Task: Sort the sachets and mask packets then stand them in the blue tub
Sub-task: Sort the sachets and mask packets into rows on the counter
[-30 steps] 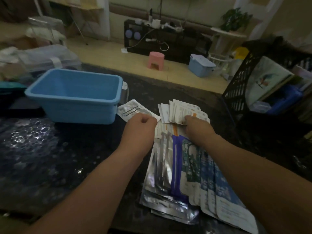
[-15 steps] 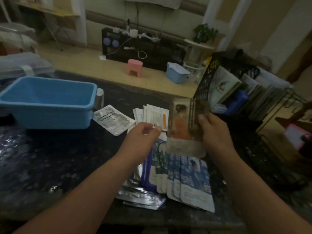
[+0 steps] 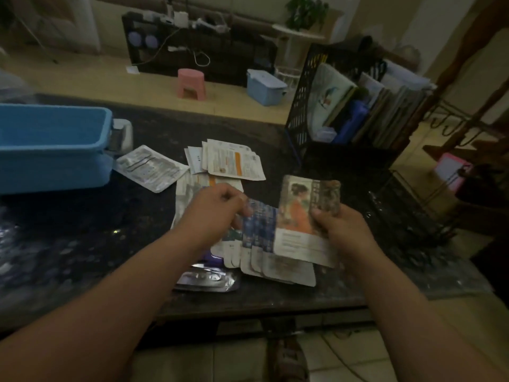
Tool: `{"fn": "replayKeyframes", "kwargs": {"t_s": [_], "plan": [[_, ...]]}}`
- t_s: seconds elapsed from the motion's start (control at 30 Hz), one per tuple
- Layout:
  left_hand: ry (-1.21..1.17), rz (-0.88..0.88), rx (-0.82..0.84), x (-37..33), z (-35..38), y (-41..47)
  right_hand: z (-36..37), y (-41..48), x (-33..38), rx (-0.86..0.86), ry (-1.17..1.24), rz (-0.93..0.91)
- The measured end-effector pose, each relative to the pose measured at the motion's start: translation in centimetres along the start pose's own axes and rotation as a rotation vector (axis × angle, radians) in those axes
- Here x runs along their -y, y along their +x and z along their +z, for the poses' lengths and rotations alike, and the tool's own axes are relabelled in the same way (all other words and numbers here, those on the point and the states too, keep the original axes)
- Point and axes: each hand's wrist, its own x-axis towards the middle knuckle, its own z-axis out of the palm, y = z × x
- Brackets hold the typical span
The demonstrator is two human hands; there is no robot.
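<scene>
Right grip (image 3: 341, 230) pinches mask packet (image 3: 297, 216) edge (over pile (image 3: 278, 267)).

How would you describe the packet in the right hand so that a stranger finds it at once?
On the dark table, right of the blue tub, the right hand holds one packet by the fanned blue packets. It alone shows a figure in orange.

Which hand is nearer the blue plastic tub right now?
Left. The left hand is over the fanned packets right of the blue plastic tub; the right hand is farther right, gripping a portrait-printed packet.
</scene>
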Motion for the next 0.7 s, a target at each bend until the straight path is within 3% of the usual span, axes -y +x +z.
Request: {"fn": "replayKeyframes", "kwargs": {"t_s": [0.07, 0.23, 0.43, 0.63, 0.7], "plan": [[-0.019, -0.011, -0.077, 0.2, -1.1, 0.8, -1.3, 1.3, -1.3, -0.04, -0.065, 0.074], [-0.074, -0.083, -0.128, 1.1, -2.4, 1.8, 0.3, 2.6, -3.7, 0.054, -0.284, 0.114], [-0.06, -0.069, -0.13, 1.3, -2.8, 1.7, 2.0, 2.8, -4.6, 0.0, -0.764, 0.059], [-0.086, -0.087, -0.151, 1.4, -3.5, 1.8, 2.4, 2.2, -4.5, -0.125, -0.856, 0.04], [-0.1, -0.079, -0.149, 1.2, -3.6, 1.7, 2.8, 1.9, -4.7, -0.224, -0.888, -0.075]]}}
